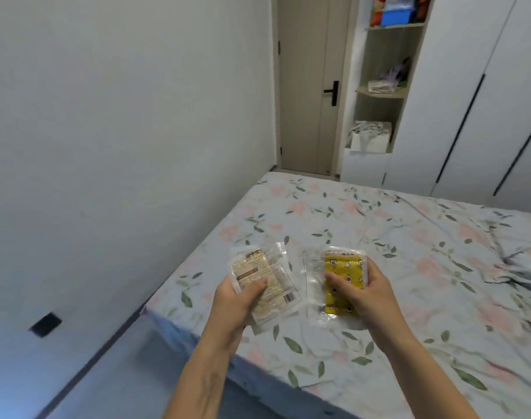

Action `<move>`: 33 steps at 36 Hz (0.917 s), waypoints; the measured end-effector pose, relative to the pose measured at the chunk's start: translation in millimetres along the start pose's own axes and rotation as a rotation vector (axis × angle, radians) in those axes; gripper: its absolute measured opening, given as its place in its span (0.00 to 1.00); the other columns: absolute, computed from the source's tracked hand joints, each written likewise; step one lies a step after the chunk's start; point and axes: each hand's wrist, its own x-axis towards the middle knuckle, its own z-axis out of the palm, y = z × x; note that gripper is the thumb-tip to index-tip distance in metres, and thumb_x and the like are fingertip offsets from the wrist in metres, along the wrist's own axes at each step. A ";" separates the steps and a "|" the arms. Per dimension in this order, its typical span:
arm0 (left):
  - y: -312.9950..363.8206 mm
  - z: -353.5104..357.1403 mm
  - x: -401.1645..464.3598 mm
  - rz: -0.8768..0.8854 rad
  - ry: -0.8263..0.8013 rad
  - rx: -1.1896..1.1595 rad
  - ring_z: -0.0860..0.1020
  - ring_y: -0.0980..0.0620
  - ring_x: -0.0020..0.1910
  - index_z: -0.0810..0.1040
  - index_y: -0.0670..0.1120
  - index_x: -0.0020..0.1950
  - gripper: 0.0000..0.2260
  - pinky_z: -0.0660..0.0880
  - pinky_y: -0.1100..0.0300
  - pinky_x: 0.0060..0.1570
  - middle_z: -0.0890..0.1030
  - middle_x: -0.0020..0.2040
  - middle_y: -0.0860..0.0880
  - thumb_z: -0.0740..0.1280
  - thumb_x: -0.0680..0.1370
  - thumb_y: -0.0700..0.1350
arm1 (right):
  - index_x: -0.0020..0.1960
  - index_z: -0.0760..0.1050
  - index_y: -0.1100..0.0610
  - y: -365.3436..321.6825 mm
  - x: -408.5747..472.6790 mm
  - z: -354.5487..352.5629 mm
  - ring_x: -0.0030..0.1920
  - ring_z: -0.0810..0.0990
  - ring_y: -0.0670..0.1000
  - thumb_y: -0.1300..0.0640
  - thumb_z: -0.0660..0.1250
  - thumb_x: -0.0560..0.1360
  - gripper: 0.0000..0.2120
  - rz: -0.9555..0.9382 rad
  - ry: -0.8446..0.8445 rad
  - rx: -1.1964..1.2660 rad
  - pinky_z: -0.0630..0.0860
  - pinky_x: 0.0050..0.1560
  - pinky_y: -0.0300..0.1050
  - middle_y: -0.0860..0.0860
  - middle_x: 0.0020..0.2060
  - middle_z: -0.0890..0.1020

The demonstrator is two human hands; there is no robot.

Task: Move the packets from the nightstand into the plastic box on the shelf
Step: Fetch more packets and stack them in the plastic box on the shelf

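My left hand [238, 300] grips a beige clear-wrapped packet [262, 282], my right hand [365, 290] a yellow patterned one [344, 275]. The clear plastic box [380, 86] sits far ahead, nearer my right.

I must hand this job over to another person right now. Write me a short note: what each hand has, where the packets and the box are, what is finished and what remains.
Left hand: grips the beige packet, thumb on top.
Right hand: grips the yellow packet in its clear wrapper.
Both packets are in the air over the corner of the floral bed.
The shelf unit stands ahead beside the door; a clear plastic box seems to sit on its middle shelf, but it is blurry.
Done: both packets picked up.
Left: walk to the shelf, put both packets into the box. The nightstand is out of view.
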 end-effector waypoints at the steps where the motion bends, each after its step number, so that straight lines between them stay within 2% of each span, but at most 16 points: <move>1: 2.0 -14.1 1.0 0.006 0.039 -0.007 0.83 0.44 0.48 0.78 0.39 0.56 0.09 0.82 0.53 0.44 0.84 0.49 0.41 0.66 0.76 0.35 | 0.50 0.74 0.47 -1.0 3.8 14.7 0.45 0.82 0.50 0.56 0.74 0.70 0.13 -0.002 -0.029 0.000 0.78 0.41 0.40 0.49 0.45 0.82; 6: 13.4 -77.3 5.6 0.018 0.194 -0.048 0.83 0.42 0.49 0.78 0.39 0.57 0.10 0.79 0.45 0.51 0.84 0.49 0.41 0.67 0.76 0.36 | 0.49 0.74 0.48 -2.9 24.5 86.6 0.45 0.82 0.50 0.57 0.74 0.70 0.12 -0.012 -0.185 -0.018 0.79 0.43 0.43 0.49 0.46 0.83; 8: 17.7 -97.5 9.1 0.021 0.242 -0.077 0.84 0.44 0.48 0.79 0.41 0.55 0.09 0.80 0.47 0.49 0.85 0.48 0.41 0.67 0.76 0.36 | 0.51 0.74 0.48 -2.3 34.4 113.3 0.45 0.82 0.51 0.56 0.73 0.71 0.12 -0.011 -0.237 -0.027 0.79 0.44 0.44 0.50 0.46 0.82; 11: 25.0 -126.7 20.4 0.032 0.323 -0.125 0.84 0.45 0.48 0.78 0.43 0.57 0.10 0.81 0.50 0.45 0.85 0.49 0.43 0.67 0.76 0.37 | 0.55 0.74 0.51 -1.5 50.0 153.5 0.47 0.82 0.53 0.56 0.73 0.71 0.15 0.003 -0.304 -0.056 0.80 0.49 0.51 0.51 0.48 0.82; 13: 30.7 -144.6 31.0 0.039 0.361 -0.144 0.84 0.45 0.49 0.78 0.44 0.57 0.10 0.81 0.50 0.45 0.85 0.49 0.43 0.67 0.77 0.38 | 0.57 0.74 0.51 0.3 62.8 179.1 0.47 0.83 0.54 0.55 0.74 0.71 0.16 0.005 -0.351 -0.067 0.81 0.48 0.53 0.51 0.48 0.83; 19: 50.2 -192.7 83.5 0.059 0.431 -0.178 0.84 0.46 0.47 0.80 0.45 0.55 0.08 0.80 0.52 0.43 0.85 0.48 0.44 0.67 0.77 0.39 | 0.53 0.73 0.48 -2.5 113.2 252.5 0.46 0.82 0.51 0.55 0.73 0.71 0.14 -0.011 -0.425 -0.074 0.79 0.42 0.42 0.49 0.47 0.82; 24: 75.0 -231.2 133.5 0.070 0.482 -0.180 0.84 0.46 0.47 0.80 0.44 0.56 0.09 0.80 0.51 0.45 0.85 0.48 0.44 0.67 0.76 0.39 | 0.51 0.74 0.47 -12.7 160.7 310.1 0.45 0.83 0.52 0.56 0.73 0.70 0.13 -0.014 -0.462 -0.043 0.80 0.44 0.46 0.49 0.46 0.83; 33: 115.1 -315.1 175.8 0.104 0.597 -0.211 0.84 0.49 0.46 0.80 0.47 0.55 0.08 0.81 0.56 0.38 0.85 0.47 0.46 0.67 0.76 0.39 | 0.49 0.74 0.47 -33.5 202.9 421.0 0.43 0.83 0.49 0.58 0.73 0.71 0.12 -0.019 -0.568 -0.027 0.78 0.38 0.41 0.49 0.44 0.83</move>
